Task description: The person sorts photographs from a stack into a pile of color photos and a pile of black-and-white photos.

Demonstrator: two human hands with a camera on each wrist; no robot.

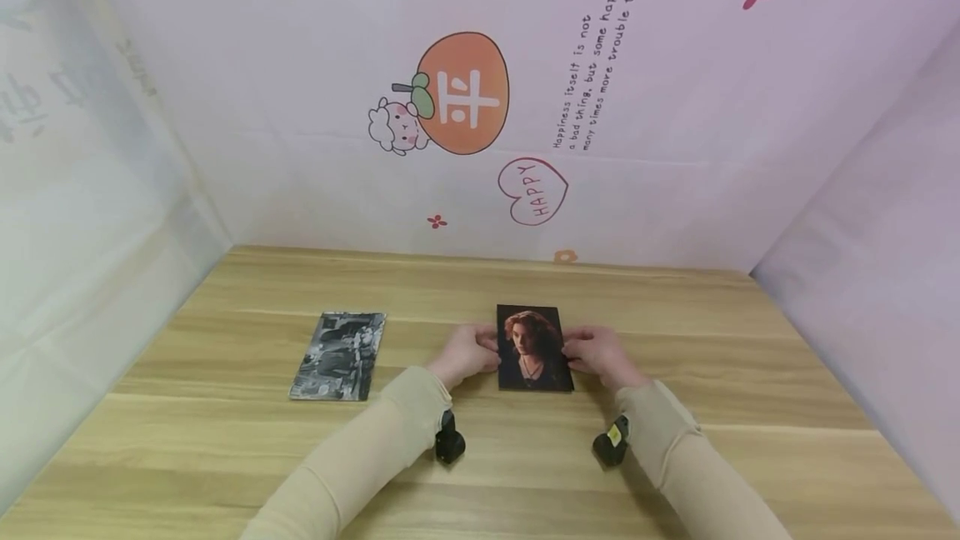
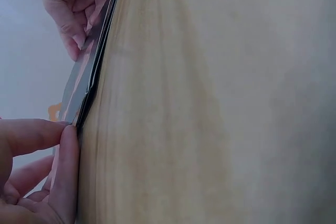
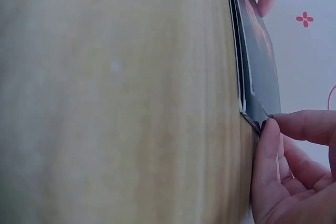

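Observation:
A small stack of photo prints point(image 1: 533, 357) lies at mid-table, topped by a dark colour portrait of a person. My left hand point(image 1: 467, 353) pinches its left edge between thumb and fingertip. On the opposite edge, my right hand point(image 1: 602, 354) pinches the prints in the same way. Seen edge-on in the right wrist view, the prints point(image 3: 249, 72) are a few thin sheets with slight gaps between them, low over the table. In the left wrist view the sheets' edges point(image 2: 100, 51) run between both hands.
To the left, a black-and-white photo print point(image 1: 339, 357) lies flat and slightly slanted on the wooden table point(image 1: 525, 482). A white printed cloth point(image 1: 660, 198) rises behind the table's back edge, and pale cloth walls point(image 1: 90, 273) stand at both sides.

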